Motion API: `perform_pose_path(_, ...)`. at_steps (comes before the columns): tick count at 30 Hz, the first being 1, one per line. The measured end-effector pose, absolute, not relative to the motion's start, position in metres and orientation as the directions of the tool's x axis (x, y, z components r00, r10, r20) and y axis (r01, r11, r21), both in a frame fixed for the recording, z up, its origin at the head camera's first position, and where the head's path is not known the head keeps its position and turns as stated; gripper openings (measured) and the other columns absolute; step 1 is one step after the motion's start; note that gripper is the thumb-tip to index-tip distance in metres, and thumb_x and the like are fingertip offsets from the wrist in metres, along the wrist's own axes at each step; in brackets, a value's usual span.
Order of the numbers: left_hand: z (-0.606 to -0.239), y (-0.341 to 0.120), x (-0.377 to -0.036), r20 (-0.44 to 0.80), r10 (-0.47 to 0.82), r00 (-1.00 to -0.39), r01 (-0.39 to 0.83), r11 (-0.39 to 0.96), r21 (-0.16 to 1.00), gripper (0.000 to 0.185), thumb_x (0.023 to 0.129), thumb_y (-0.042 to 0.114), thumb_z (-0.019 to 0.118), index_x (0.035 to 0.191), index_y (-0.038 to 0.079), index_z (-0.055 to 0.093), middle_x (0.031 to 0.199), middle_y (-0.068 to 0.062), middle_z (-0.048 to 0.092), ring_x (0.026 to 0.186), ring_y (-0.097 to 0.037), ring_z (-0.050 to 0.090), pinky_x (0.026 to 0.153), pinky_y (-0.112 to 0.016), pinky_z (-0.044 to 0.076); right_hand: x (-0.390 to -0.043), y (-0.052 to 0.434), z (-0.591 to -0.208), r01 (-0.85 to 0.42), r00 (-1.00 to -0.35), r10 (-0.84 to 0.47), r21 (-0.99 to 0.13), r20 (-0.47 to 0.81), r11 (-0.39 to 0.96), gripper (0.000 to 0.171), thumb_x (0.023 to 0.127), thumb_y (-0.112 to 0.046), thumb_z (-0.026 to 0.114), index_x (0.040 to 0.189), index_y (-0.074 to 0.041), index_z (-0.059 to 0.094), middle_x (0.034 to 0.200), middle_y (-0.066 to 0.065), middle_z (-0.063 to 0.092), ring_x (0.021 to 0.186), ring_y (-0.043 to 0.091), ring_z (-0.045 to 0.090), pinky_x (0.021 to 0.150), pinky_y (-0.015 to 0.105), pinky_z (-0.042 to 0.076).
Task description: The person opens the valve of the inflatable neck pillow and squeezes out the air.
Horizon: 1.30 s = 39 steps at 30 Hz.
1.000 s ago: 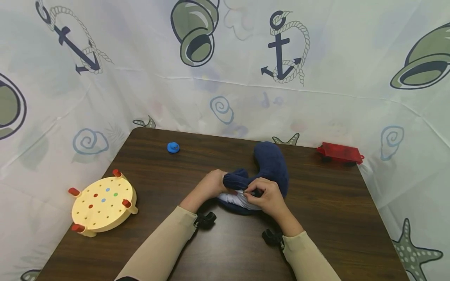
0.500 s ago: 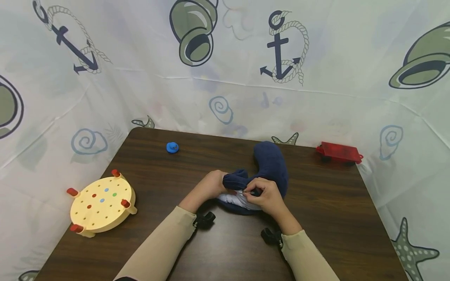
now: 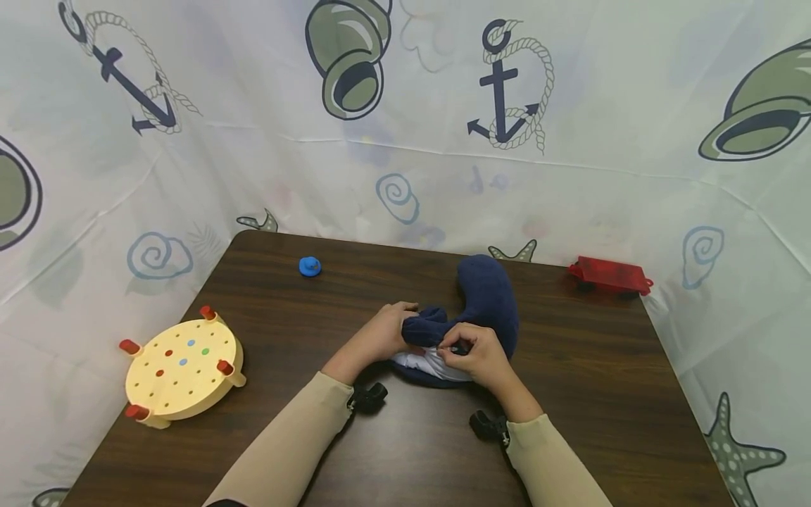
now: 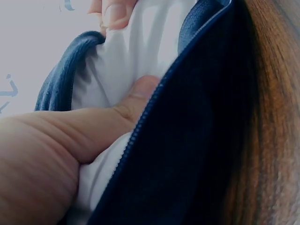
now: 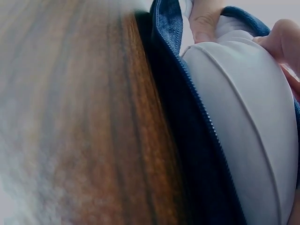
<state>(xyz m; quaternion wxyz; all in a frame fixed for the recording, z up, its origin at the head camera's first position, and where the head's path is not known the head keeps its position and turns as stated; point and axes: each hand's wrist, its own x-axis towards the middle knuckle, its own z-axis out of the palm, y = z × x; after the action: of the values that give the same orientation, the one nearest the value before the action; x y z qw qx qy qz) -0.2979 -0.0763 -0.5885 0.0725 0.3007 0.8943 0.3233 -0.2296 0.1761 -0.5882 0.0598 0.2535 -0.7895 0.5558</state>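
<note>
A navy neck pillow (image 3: 488,296) lies mid-table, its cover unzipped so the white inner cushion (image 3: 427,362) bulges out. My left hand (image 3: 388,331) grips the loose end of the navy cover (image 4: 197,140), its thumb (image 4: 122,112) pressed into the white cushion (image 4: 136,51) beside the zipper teeth. My right hand (image 3: 474,352) pinches the cover's edge at the opening, over the cushion. In the right wrist view the white cushion (image 5: 239,122) swells past the zipper (image 5: 197,98), with fingertips (image 5: 206,21) holding the navy cover (image 5: 178,108) above it.
A round yellow peg board (image 3: 182,367) with red pegs sits at the table's (image 3: 602,380) left front. A small blue toy (image 3: 310,266) lies near the back left edge. A red toy wagon (image 3: 610,275) stands at the back right corner. Patterned curtains enclose the table.
My left hand's fingers have shifted slightly up over the navy cover's end. The right hand and pillow stay nearly where they were.
</note>
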Motion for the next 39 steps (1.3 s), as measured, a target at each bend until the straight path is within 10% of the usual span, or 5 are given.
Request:
perform_pose_path(9, -0.589, -0.078, -0.302, 0.078, 0.596, -0.799, 0.505, 0.594, 0.626, 0.046, 0.076, 0.04, 0.102, 0.111, 0.021, 0.078, 0.107, -0.002, 0.074, 0.099, -0.02, 0.068, 0.086, -0.042, 0.058, -0.231, 0.175, -0.588, -0.47, -0.861, -0.328, -0.854, 0.388, 0.224, 0.016, 0.085, 0.003, 0.087, 0.087, -0.012, 0.082, 0.09, 0.011, 0.079, 0.077, 0.012, 0.065, 0.066, 0.021, 0.05)
perform_pose_path(39, -0.581, -0.07, -0.295, 0.007, 0.514, -0.858, 0.403, 0.665, 0.628, 0.052, 0.077, 0.038, 0.101, 0.114, 0.021, 0.07, 0.113, -0.002, 0.08, 0.105, -0.026, 0.077, 0.093, -0.049, 0.06, -0.236, 0.179, -0.591, -0.429, -0.886, -0.308, -0.866, 0.347, 0.256, 0.024, 0.085, 0.001, 0.09, 0.084, -0.021, 0.081, 0.086, -0.002, 0.077, 0.067, 0.007, 0.051, 0.059, 0.021, 0.04)
